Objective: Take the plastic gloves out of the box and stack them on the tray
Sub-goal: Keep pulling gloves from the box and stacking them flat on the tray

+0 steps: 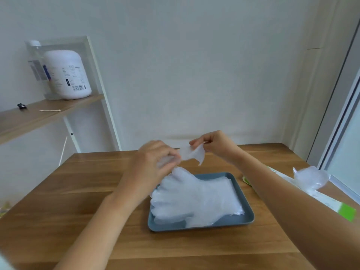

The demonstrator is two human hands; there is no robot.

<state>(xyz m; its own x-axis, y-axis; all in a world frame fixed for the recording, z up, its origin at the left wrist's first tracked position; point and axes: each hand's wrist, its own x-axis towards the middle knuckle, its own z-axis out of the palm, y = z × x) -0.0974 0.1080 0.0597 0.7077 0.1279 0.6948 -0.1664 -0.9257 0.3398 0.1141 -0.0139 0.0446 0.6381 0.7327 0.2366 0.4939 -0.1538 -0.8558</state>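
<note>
Above the blue tray (236,221), the hands hold one plastic glove (191,155) in the air. The left hand (155,162) grips one end with curled fingers, and the right hand (212,145) pinches the other end. A stack of gloves (196,199) lies flat in the tray on the bench (78,191). The box (331,202) lies at the right, with bunched gloves (310,179) at its opening.

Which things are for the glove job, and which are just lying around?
For the job: the glove pinched by the left hand and right hand, the glove stack, the blue tray, the box.
Just lying about: the white jar, clear bottle, cotton swab and small black thing on the shelf.
</note>
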